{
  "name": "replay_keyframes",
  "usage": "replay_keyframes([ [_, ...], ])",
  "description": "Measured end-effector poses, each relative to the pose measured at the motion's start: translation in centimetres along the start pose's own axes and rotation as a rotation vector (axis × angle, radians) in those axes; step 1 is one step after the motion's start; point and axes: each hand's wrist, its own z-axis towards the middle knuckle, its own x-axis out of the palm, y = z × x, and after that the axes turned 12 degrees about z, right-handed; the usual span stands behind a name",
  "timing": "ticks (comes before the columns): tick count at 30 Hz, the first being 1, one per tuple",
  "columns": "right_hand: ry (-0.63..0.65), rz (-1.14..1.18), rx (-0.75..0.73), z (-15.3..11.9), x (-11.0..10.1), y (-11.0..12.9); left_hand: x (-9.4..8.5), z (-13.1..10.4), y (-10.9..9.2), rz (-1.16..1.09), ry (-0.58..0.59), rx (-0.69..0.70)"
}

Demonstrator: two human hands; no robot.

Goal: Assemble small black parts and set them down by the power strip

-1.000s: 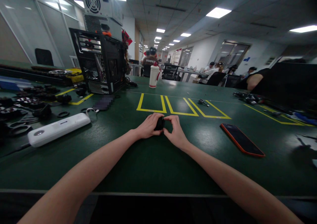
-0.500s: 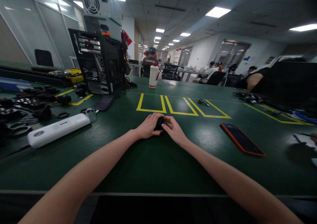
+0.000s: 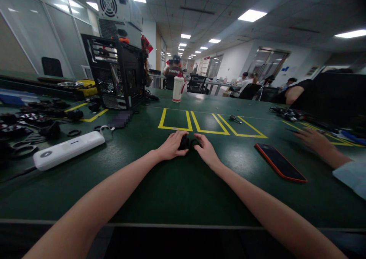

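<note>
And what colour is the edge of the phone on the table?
Orange, around the phone's dark screen; the head view shows it.

My only view comes from the wearer's head, facing forward and slightly down across the green desk. It sits close above the near edge, both hands at mid-frame, and reaches to the far room.

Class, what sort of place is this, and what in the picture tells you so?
Probably a shared workshop or open-plan assembly room: the green worktop has yellow tape outlines, a black computer case stands open, and many small black parts lie heaped at the left.
</note>
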Motion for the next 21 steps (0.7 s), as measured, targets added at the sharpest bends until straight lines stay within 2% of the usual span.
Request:
replay_keyframes([
  [3, -0.035, -0.074, 0.048, 0.2, -0.9, -0.2, 0.2, 0.3, 0.3, -0.014, -0.001, -0.068],
  [8, 0.133, -0.214, 0.036, -0.6, -1.5, 0.7, 1.0, 0.8, 1.4, -0.069, 0.025, -0.239],
  [10, 0.16, -0.279, 0.003, -0.8, -1.4, 1.0, 1.2, 0.8, 1.7, -0.044, 0.026, -0.285],
  [15, 0.124, -0.325, -0.006, -0.7, -1.1, 1.1, 1.2, 0.7, 1.6, 0.1, -0.015, -0.293],
  [21, 0.102, -0.321, 0.024, -0.6, -1.3, 0.6, 1.2, 0.7, 1.9, -0.041, 0.032, -0.308],
])
